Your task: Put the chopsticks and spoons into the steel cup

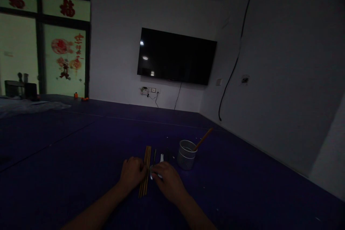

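Note:
Several wooden chopsticks [147, 154] lie side by side on the dark purple surface. My left hand [133, 171] is at their left side, fingers curled in and touching the sticks near the middle. Just to the right lie a metal spoon [155, 153] and a white spoon [161, 157]. Over the lower part of these spoons my right hand [167, 178] is closed, and its fingers hide much of them. A metal cup [186, 155] stands upright beyond the right hand, with a wooden stick-like handle [204, 138] leaning out of it.
The broad purple surface [81, 151] runs to the walls. Small white bits lie around the cup. At the far left are clear plastic sheeting [32, 107], a dark holder [20, 89] and small orange items [76, 95]. A television [176, 57] hangs ahead; a black cable [234, 70] hangs at right.

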`<action>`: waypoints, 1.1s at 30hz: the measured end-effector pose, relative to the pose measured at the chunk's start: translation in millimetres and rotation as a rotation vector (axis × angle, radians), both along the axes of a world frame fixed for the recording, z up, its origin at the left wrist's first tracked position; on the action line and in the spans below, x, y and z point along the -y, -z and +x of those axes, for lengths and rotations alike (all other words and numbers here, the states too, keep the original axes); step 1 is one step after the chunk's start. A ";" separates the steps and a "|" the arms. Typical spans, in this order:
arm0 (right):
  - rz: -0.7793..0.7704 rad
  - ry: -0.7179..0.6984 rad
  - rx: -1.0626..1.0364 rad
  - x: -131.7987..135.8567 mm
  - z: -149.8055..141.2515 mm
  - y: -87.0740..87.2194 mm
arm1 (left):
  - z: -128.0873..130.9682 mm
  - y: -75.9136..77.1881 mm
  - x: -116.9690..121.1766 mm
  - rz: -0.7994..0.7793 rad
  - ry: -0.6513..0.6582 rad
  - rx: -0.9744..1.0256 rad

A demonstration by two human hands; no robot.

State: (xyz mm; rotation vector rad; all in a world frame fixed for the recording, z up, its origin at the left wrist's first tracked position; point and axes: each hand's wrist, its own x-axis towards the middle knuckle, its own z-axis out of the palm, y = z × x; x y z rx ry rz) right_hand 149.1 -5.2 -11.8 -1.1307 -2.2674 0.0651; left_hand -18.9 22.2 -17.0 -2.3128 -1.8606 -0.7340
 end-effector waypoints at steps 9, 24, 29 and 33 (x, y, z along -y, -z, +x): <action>-0.019 0.002 -0.011 0.3 -1.2 -0.9 | 0.1 -3.3 0.5 -0.066 -0.011 -0.001; -0.071 -0.006 0.010 -0.2 -0.3 0.4 | 3.0 -14.1 5.8 -0.176 -0.074 -0.061; -0.082 -0.019 0.019 -2.9 0.1 1.8 | 3.0 -17.3 7.6 -0.194 -0.070 -0.067; -0.081 -0.023 -0.007 -1.5 -0.3 -0.5 | 1.8 -19.0 8.4 -0.195 -0.077 -0.074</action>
